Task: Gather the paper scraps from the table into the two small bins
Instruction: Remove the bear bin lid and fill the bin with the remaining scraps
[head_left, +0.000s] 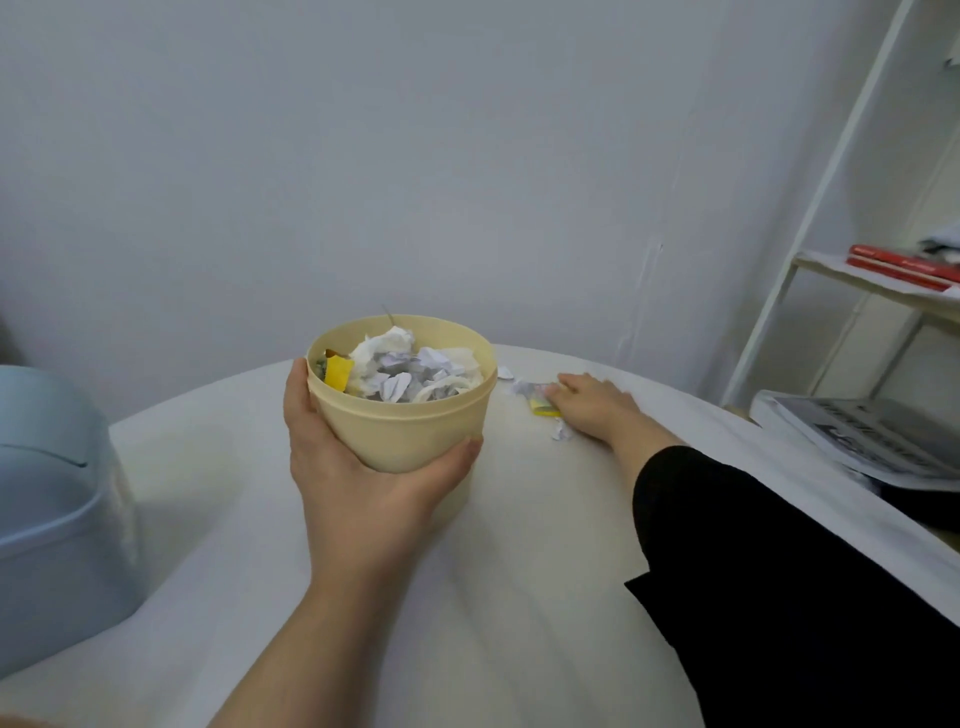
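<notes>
The left hand cups a round beige plastic bin from below and behind, fingers and thumb curled round its wall. It appears to hold the bin just off the white cloth-covered table and close to the remaining litter, probably so the next scraps have only a short way to travel. The bin is already heaped nearly to its rim with crumpled white and yellow paper. The right hand, coming out of a black sleeve, lies palm down on the table to the right of the bin. Its fingers are fairly straight and laid over a small cluster of loose scraps, gripping nothing, as if to rake them together. The cluster is blurred, so the count is rough: about four pieces. These include a yellow scrap at the fingertips, a white crumple beside the palm, and a white bit just beside the bin's rim. There are two bins in all, the second being a pale blue plastic bin with a swing lid standing on the table at the far left, well apart from the scraps. To the right, a white metal shelf carries two red books, and one printed magazine lies lower down.
</notes>
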